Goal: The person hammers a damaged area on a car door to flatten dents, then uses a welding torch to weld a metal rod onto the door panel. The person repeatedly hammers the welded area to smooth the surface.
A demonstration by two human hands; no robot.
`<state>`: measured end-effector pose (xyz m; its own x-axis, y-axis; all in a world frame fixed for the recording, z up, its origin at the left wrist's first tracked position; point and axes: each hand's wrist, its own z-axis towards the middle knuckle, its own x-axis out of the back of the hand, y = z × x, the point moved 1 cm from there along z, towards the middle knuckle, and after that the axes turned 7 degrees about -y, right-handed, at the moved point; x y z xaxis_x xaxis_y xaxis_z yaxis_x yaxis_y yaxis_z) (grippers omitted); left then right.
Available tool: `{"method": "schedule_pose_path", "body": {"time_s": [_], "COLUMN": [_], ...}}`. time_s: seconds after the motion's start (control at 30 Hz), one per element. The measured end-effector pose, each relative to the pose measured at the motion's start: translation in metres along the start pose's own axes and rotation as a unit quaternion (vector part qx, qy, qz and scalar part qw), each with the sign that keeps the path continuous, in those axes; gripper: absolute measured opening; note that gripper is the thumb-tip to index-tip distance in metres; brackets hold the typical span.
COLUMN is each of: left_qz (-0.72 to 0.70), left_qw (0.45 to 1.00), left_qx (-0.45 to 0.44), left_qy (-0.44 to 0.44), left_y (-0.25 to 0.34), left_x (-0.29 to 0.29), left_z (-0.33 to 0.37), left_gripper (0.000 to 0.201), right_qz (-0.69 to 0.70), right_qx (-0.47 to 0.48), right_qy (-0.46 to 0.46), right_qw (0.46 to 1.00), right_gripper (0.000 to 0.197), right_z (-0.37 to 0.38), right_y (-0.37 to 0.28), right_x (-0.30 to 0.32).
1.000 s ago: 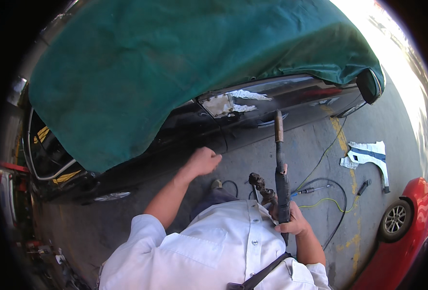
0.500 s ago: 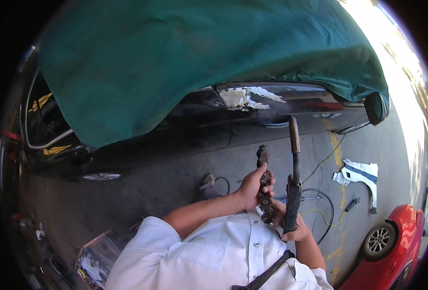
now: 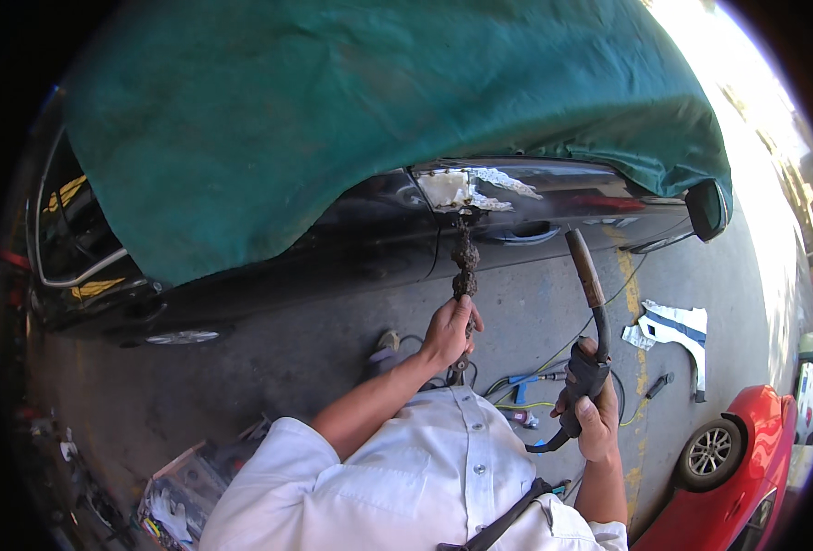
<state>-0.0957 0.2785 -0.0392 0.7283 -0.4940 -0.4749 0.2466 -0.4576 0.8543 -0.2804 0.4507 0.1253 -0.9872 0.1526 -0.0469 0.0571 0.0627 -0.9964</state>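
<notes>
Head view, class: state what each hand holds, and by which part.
Left hand grips a rusty clamp by its lower end. Right hand grips a welding torch by its handle.

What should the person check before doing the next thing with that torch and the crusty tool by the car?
1. Right hand grips the welding torch firmly: ok, fingers wrap the handle.
2. Left hand holds the crusty clamp tool: ok, its top end reaches up to the sanded patch.
3. Torch nozzle is at the patch: not ok, it points upward, apart from the black car door.
4. Green cover clear of the patch: ok, the bare spot shows below its edge.
5. Hands are protected: not ok, both bare.
6. Cables on the ground are out from underfoot: cannot tell.
</notes>
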Motion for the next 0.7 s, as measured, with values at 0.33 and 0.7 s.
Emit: {"method": "schedule_pose_path", "body": {"time_s": [0.33,0.7], "left_qz": [0.082,0.015], "left_qw": [0.995,0.995], "left_qx": [-0.046,-0.060], "left_qy": [0.023,0.083], "left_y": [0.005,-0.002], "left_x": [0.016,-0.001], "left_z": [0.028,0.039], "left_gripper": [0.047,0.045], "right_qz": [-0.085,-0.227], "right_qx": [-0.093,-0.215], "right_qy": [-0.082,-0.075], "right_qw": [0.989,0.947], "right_gripper": [0.056,0.048], "right_z": [0.054,0.111], "right_y": [-0.025,-0.022], "right_x": [-0.024,-0.072]}}
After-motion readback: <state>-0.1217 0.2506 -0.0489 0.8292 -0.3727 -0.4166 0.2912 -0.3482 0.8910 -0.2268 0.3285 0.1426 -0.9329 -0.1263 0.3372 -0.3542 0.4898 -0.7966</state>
